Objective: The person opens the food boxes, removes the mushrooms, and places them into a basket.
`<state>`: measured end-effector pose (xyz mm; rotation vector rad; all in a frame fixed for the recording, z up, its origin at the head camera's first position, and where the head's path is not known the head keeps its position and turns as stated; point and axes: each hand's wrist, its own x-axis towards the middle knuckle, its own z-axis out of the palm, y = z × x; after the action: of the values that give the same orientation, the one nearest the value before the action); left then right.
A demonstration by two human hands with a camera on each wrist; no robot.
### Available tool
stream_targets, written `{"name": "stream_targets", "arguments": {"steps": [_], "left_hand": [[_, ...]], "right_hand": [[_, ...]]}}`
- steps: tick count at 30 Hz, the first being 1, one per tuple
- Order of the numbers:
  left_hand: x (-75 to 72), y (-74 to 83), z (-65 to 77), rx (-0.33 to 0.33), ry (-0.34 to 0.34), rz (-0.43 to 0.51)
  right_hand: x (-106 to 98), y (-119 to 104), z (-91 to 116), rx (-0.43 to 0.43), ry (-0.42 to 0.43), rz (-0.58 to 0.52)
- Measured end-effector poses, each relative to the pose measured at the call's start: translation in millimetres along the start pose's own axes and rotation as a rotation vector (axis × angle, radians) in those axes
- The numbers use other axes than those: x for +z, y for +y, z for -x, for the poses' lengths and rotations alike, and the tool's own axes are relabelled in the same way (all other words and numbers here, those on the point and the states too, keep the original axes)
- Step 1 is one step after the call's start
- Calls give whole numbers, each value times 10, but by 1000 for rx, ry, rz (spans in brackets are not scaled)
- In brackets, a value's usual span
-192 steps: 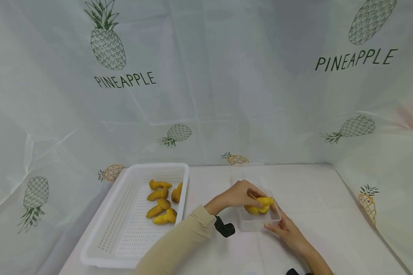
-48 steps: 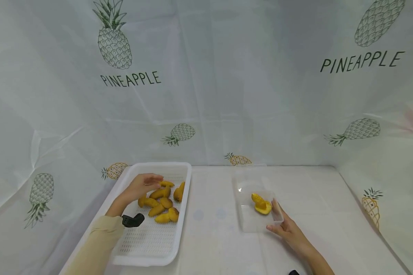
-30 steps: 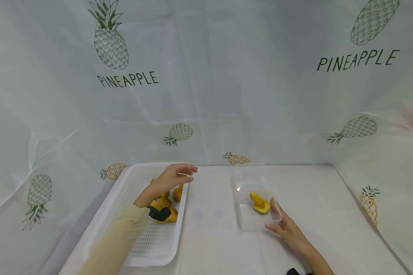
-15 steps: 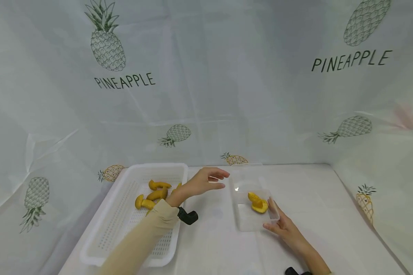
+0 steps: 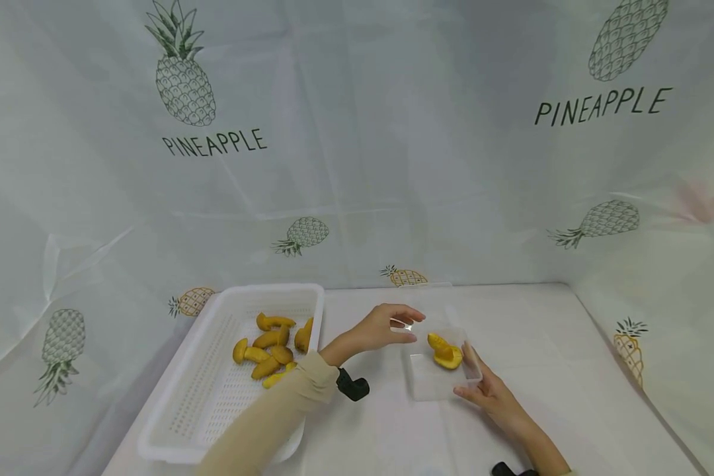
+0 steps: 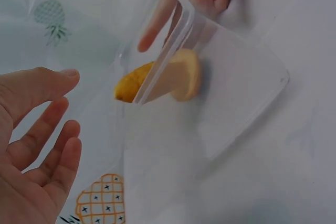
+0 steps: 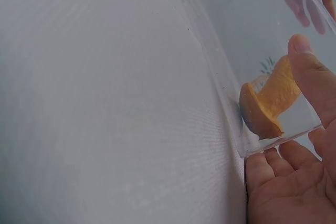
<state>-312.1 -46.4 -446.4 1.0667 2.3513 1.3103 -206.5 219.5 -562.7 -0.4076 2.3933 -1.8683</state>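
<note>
My left hand [image 5: 383, 327] hangs beside the left wall of a clear plastic box [image 5: 431, 390], its fingers loosely bent and nothing between them. Inside the box lies one yellow mushroom [image 5: 446, 354], its cap toward the near side; through the wall it also shows in the left wrist view, as a mushroom [image 6: 184, 74] with a pale stem side. My right hand [image 5: 490, 390] grips the box at its right near corner, thumb and fingers spread on either side of it. In the right wrist view, the thumb [image 7: 315, 80] of that hand overlaps the mushroom's stem.
A white perforated basket [image 5: 184, 396] stands to the left with several yellow mushrooms [image 5: 268, 340] gathered toward its right side; my left sleeve [image 5: 274, 413] crosses its near right edge. The box's raised clear lid leans toward the pineapple-printed curtain [image 5: 357, 165] behind the white table [image 5: 523, 330].
Earlier my left hand was on mushrooms in the box; one now lies in the basket and one stays in the box. The left hand has come back rightward, empty. My right hand keeps its place.
</note>
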Motion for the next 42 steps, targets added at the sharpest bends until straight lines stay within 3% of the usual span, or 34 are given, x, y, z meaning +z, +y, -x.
{"name": "stream_targets", "arguments": {"steps": [8, 16, 25, 28, 42], "left_hand": [[282, -43, -85, 0, 14, -92], [429, -56, -150, 23, 41, -135], [505, -96, -185, 46, 92, -232], [517, -89, -188, 46, 100, -245], [579, -43, -140, 78, 89, -481]], "right_hand": [[-2, 14, 1, -8, -4, -10], [-7, 8, 4, -23, -3, 2], [-14, 47, -25, -83, -21, -37], [-17, 38, -22, -79, -18, -27], [-10, 25, 9, -19, 9, -20]]}}
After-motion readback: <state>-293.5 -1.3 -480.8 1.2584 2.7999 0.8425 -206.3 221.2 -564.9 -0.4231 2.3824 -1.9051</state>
